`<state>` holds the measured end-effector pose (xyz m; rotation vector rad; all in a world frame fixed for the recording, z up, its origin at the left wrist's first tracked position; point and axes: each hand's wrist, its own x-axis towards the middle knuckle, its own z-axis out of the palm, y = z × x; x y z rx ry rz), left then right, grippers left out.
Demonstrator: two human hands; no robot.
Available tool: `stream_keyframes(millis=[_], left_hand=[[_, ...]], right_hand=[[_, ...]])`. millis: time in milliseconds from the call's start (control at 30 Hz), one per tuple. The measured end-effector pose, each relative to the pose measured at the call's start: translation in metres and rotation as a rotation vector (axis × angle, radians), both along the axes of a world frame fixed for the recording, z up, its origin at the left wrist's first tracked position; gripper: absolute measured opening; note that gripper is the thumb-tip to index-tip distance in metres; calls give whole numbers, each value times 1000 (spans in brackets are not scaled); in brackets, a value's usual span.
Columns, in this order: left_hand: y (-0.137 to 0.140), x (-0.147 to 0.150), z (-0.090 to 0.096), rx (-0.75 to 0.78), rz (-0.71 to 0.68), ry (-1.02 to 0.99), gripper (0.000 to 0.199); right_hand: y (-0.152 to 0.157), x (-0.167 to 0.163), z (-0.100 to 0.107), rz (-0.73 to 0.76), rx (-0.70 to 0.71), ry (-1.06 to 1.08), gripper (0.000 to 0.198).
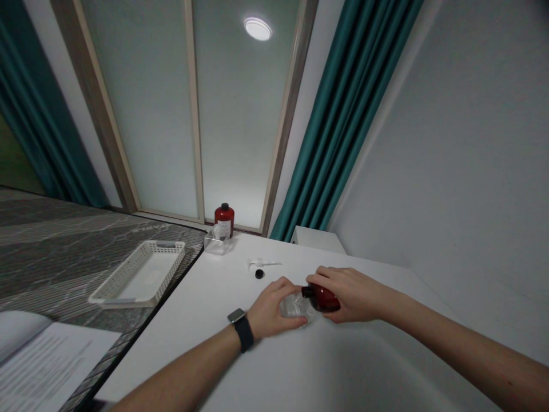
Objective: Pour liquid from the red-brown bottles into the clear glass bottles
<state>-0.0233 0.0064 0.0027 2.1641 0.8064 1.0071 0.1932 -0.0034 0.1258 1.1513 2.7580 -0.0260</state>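
Note:
My right hand (354, 292) is wrapped round a dark red bottle (326, 298), tilted on its side with its black neck pointing left. Below that neck, my left hand (274, 309) grips a clear container (294, 306) between thumb and fingers. The neck is over or touching the clear container's edge; I cannot tell which. Whether any liquid is flowing does not show. Beyond my left hand, a white pump head with its tube (263, 263) lies on the white table (240, 366). A small round black cap (259, 274) rests just in front of it.
At the table's far left corner, a second red bottle (225, 216) with a black cap stands behind a clear box (217, 245) with something whitish in it. A white basket (143, 274) and an open book (51, 366) lie on the grey patterned surface at left.

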Motion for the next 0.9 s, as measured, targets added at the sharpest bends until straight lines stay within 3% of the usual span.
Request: stream_keyframes(millis=[900], left_hand=[[1, -1, 0, -11, -14, -8, 49]], right_hand=[[0, 0, 0, 6, 17, -10, 53]])
